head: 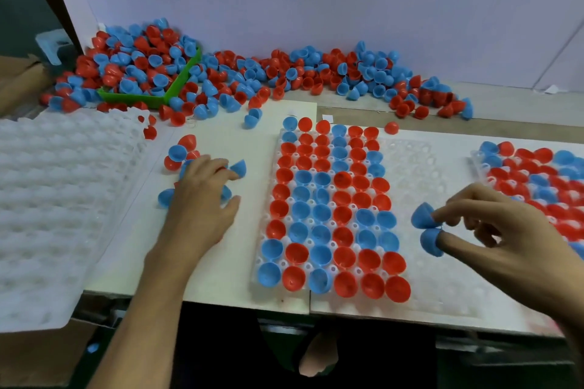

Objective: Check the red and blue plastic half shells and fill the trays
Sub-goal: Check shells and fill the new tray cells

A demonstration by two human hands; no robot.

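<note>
A clear tray (pixel 420 174) lies in the middle of the table, its left columns filled with red and blue half shells and its right part bare. My right hand (pixel 493 227) hovers over that bare part and holds two blue half shells (pixel 426 227), one on the forefinger tip and one on the thumb. My left hand (pixel 202 199) rests on a small cluster of loose shells (pixel 180 155) left of the tray, its fingertips touching a blue shell (pixel 239 167). A big pile of red and blue shells (pixel 221 76) runs along the back wall.
A second filled tray (pixel 537 180) sits at the right edge. A stack of white trays (pixel 57 193) fills the left side. A green bin (pixel 177 85) lies tipped in the pile at the back left. The table's front edge is close to my body.
</note>
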